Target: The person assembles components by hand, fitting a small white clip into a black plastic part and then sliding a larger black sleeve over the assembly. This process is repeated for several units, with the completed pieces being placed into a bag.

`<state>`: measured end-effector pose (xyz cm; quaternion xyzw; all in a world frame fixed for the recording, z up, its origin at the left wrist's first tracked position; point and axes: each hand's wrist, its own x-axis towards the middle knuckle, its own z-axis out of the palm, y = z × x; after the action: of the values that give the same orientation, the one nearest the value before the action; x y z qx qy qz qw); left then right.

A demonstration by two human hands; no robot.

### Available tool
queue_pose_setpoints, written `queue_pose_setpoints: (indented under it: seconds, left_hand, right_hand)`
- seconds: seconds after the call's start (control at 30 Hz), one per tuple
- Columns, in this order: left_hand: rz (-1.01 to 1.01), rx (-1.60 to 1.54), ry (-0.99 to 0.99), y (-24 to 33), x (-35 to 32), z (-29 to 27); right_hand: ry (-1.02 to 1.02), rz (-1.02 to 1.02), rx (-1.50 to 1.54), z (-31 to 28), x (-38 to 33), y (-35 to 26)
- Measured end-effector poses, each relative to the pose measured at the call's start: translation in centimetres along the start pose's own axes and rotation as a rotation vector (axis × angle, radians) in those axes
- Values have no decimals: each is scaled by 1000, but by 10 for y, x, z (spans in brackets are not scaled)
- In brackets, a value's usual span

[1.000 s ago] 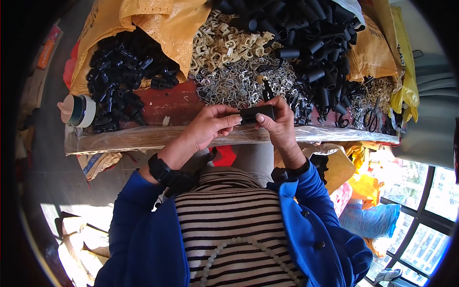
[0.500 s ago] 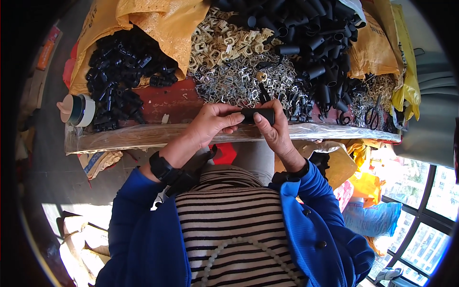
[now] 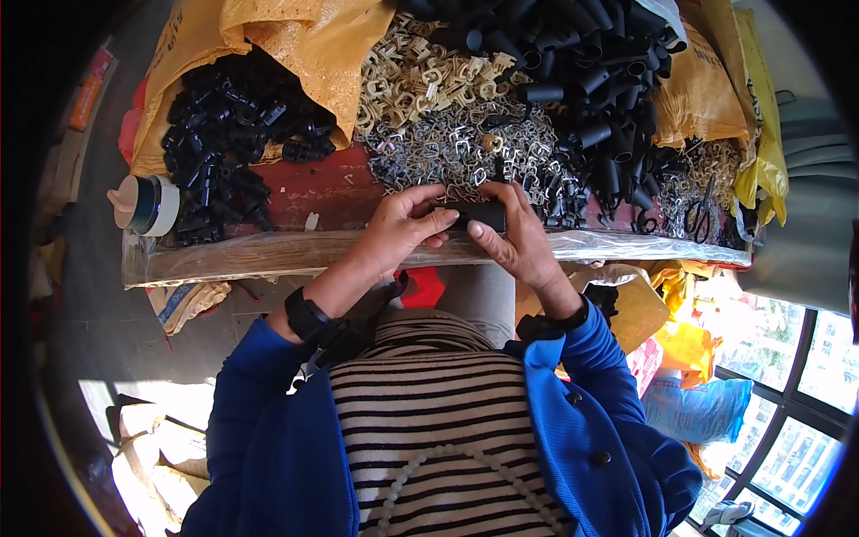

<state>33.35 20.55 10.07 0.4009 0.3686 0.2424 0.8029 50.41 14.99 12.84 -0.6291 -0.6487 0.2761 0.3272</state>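
Both hands close on a short black tube (image 3: 476,215), held level just above the near edge of the tabletop (image 3: 268,255). The left hand (image 3: 403,228) forms a closed grip on the tube's left end, thumb and fingertips wrapped around it; the right hand (image 3: 514,234) forms a closed grip on the right end, fingers curled over the top and thumb beneath. The tube thus lies between the two grips, touching both, with only its middle section visible. Just beyond the hands lies a heap of small silver-grey metal clips (image 3: 456,152), and behind it a heap of beige clips (image 3: 425,76). To the right, a large pile of black tubes (image 3: 582,80) spills from a yellow sack (image 3: 707,98). To the left, a pile of smaller black fittings (image 3: 219,134) rests against another yellow sack (image 3: 286,45). A roll of tape (image 3: 148,206) stands at the tabletop's left end. A pair of scissors (image 3: 702,219) lies toward the right end.
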Motion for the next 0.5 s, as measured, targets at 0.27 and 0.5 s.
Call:
queue_pose_setpoints:
  seconds: [0.27, 0.5]
  left_hand:
    - [47, -51, -147, 3, 0, -13]
    - [53, -98, -116, 1, -2, -14]
  right_hand:
    - [-209, -372, -183, -19, 32, -17]
    - [-782, -364, 318, -2, 47, -12]
